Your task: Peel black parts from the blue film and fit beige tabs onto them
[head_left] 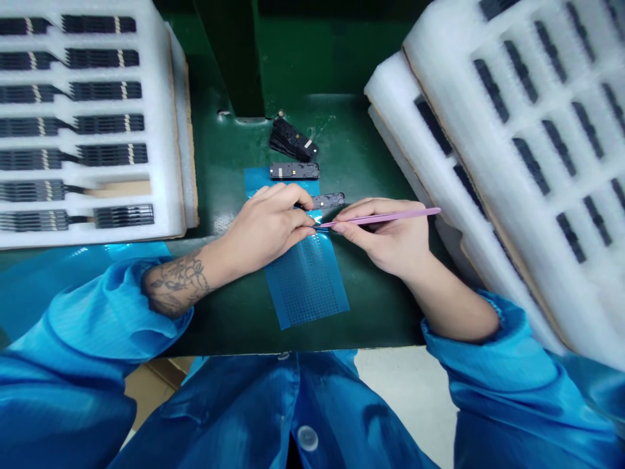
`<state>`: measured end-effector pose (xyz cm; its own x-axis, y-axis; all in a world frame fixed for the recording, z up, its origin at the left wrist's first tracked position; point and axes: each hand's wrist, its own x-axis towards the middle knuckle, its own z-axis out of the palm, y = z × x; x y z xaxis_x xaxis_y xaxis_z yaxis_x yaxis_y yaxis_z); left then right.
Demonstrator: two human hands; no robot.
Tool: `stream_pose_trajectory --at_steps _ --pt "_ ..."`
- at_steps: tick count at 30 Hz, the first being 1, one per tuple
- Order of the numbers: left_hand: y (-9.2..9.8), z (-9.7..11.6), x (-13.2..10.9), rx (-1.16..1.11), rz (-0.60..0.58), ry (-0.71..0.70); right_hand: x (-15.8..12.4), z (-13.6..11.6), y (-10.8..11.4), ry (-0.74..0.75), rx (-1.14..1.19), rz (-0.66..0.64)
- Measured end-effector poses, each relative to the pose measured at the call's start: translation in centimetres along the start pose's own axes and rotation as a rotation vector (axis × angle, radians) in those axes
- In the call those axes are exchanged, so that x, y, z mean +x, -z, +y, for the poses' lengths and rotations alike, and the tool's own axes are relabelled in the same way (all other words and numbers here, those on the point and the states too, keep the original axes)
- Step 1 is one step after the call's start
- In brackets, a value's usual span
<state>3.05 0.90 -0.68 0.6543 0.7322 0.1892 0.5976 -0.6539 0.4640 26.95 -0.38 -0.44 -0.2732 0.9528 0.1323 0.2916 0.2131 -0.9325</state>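
My right hand [390, 238] grips a pair of pink tweezers [385, 217]. Their tips point left, meeting the fingertips of my left hand [273, 225]. That hand is closed in a pinch over a blue sheet [312, 286] dotted with rows of small marks; what lies between its fingers is mostly hidden. Just beyond the fingertips is a slim black part [329, 200], partly covered by my left index finger. Farther up, another black part [294, 171] rests across the top of the sheet. Behind it lies a fanned pile of similar black parts [293, 139].
To the left stands a white foam tray [161, 130] with rows of black parts in its slots. Stacked, tilted foam trays [439, 71] with black pieces rise at the right. A green post [234, 58] meets the green tabletop [219, 319]. Blue film [73, 273] lies under my left sleeve.
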Motion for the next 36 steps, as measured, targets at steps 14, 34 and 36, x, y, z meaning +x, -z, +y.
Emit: stream_pose_trajectory --at_steps 14,34,36 --pt "0.1 -0.3 -0.5 0.07 0.107 -0.142 0.7 0.3 0.5 -0.118 0.064 0.338" --pt "0.0 0.3 -0.5 0.183 0.026 -0.11 1.3 1.2 0.5 -0.201 -0.033 0.316" --pt "0.0 0.3 -0.4 0.177 0.021 -0.105 1.3 1.3 0.5 -0.202 -0.032 0.314"
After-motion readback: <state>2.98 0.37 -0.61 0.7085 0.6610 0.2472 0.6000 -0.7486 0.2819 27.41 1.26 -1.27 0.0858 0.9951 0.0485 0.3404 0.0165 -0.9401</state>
